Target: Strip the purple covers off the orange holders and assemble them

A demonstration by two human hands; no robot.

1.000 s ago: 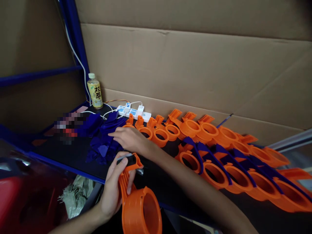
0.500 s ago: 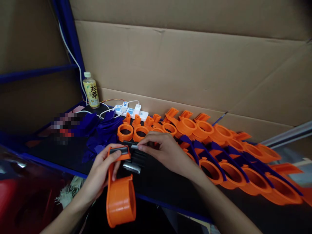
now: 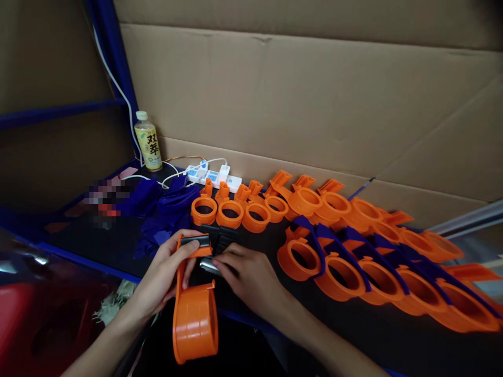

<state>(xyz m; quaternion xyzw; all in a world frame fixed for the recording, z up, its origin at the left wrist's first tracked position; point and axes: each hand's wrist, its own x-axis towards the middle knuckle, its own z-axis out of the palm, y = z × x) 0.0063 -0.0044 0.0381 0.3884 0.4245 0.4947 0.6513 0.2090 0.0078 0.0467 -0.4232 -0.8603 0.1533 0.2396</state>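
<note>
My left hand (image 3: 163,277) is closed around the arm of an orange plastic tape dispenser (image 3: 194,324), its round hub hanging down at the front. A black strip (image 3: 198,241) lies in the dispenser's head, with my left thumb pressed on it. My right hand (image 3: 251,272) is beside the head, fingertips pinched on a silvery serrated metal blade (image 3: 208,265) low over the black tabletop. Whether the blade is lifted from the table cannot be told. Behind the fingers lie several black strips (image 3: 223,238).
Several orange dispensers (image 3: 255,215) stand in rows at the back and right, some with dark blue parts (image 3: 310,238). Blue plastic pieces (image 3: 168,209) are heaped at left. A yellow-labelled bottle (image 3: 149,144) and a white power strip (image 3: 214,178) stand near the cardboard wall (image 3: 294,94).
My right hand has moved down and towards me, from above the black strips to the silvery blade. My left hand holds the dispenser almost still. The view has shifted slightly.
</note>
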